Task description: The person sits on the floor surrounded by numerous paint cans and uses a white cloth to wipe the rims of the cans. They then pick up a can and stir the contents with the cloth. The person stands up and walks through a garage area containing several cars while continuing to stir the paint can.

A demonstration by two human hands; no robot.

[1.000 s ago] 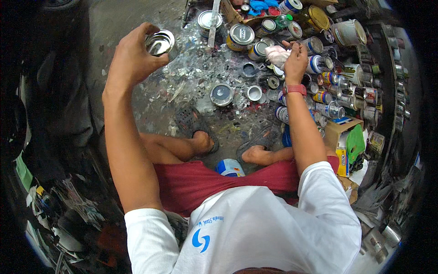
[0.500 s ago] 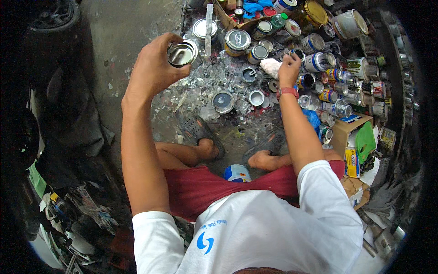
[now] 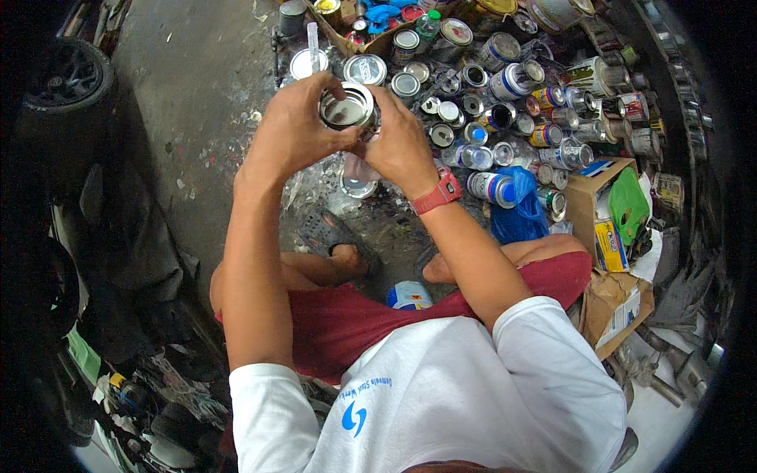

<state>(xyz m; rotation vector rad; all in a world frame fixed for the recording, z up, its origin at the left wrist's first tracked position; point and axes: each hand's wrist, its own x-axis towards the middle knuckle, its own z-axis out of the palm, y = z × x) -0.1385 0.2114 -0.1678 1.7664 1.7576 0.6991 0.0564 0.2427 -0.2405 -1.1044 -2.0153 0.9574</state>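
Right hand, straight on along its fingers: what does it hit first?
Likely the open metal can in the left hand: the right hand is at its side, perhaps touching already. Past it in the picture sits the silver-lidded tin, probably lower; depth is unclear.

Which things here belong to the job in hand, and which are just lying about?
Seemingly in use: metal can, held in the left hand; right hand beside it; pale, cloth-like piece below, blurred.

Seemingly just lying about: blue plastic bag, cardboard box, wheel, green-capped bottle.
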